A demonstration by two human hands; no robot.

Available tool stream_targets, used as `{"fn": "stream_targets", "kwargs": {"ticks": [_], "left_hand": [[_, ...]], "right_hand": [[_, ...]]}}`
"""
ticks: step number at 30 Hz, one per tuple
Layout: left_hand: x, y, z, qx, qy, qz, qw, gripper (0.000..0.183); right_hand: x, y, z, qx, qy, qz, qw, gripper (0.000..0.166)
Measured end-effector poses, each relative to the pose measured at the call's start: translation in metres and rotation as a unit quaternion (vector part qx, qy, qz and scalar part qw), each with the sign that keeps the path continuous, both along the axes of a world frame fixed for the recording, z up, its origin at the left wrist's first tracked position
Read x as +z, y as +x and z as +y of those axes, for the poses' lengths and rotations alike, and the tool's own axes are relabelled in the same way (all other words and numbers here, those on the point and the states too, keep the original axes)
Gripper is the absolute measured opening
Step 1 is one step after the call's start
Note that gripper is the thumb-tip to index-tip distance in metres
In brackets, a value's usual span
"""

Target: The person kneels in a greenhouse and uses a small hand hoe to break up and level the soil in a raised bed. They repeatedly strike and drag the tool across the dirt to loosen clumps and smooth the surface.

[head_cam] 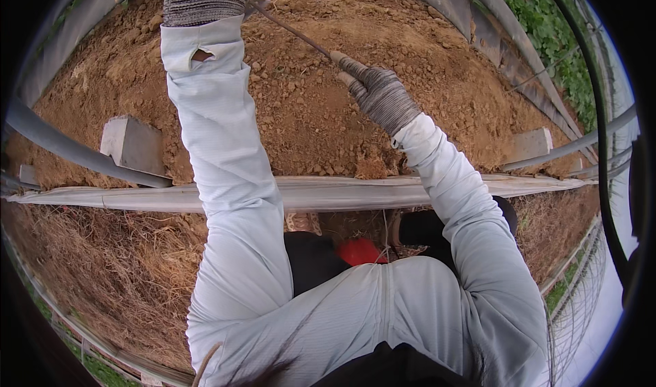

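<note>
My right hand point(383, 92), in a grey striped knit glove, grips a thin-shafted hand tool point(294, 32). The dark shaft slants up and left over loose brown soil point(307, 105). Its far end, which looks flat and greyish, lies close beside my left hand point(210, 0). That hand wears a matching glove and reaches forward to the top edge of the picture. Its fingers are out of the frame, so what it holds or touches is hidden. Both arms are in pale sleeves; the left cuff point(202, 53) has a slit.
A band of whitish plastic sheeting point(353, 194) crosses between my body and the soil. Concrete blocks point(134, 143) and curved grey pipes point(77, 143) stand on both sides. Dry straw point(118, 284) covers the near ground. Something red point(361, 252) shows by my legs. Green plants point(546, 33) grow at upper right.
</note>
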State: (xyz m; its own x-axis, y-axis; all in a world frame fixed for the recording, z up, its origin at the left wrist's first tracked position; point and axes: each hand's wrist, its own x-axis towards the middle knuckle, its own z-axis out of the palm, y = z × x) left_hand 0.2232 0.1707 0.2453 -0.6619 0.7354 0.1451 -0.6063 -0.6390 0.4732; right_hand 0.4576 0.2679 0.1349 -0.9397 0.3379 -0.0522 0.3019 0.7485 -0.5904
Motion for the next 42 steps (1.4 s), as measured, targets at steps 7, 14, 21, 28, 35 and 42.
{"fn": "stream_targets", "kwargs": {"ticks": [7, 14, 21, 28, 35, 42], "left_hand": [[0.002, 0.000, -0.008, -0.042, 0.023, 0.032, 0.998, 0.043], [0.003, 0.003, 0.007, -0.024, 0.023, 0.019, 0.999, 0.044], [0.010, 0.015, -0.005, 0.019, -0.005, 0.150, 0.988, 0.043], [0.014, 0.011, -0.012, 0.027, -0.045, 0.123, 0.991, 0.044], [0.012, 0.014, -0.011, 0.017, -0.019, 0.146, 0.989, 0.046], [0.005, 0.008, -0.006, -0.005, -0.010, 0.072, 0.997, 0.045]], "right_hand": [[0.031, 0.004, 0.002, 0.047, -0.030, -0.088, 0.995, 0.039], [0.046, 0.046, 0.008, -0.012, -0.020, -0.181, 0.983, 0.037], [0.031, 0.089, 0.044, -0.077, -0.011, -0.136, 0.988, 0.037], [0.051, 0.125, 0.042, -0.118, 0.013, -0.191, 0.974, 0.033], [0.047, 0.179, 0.050, -0.211, 0.005, -0.114, 0.971, 0.033], [0.038, 0.205, 0.061, -0.277, 0.008, -0.116, 0.954, 0.032]]}}
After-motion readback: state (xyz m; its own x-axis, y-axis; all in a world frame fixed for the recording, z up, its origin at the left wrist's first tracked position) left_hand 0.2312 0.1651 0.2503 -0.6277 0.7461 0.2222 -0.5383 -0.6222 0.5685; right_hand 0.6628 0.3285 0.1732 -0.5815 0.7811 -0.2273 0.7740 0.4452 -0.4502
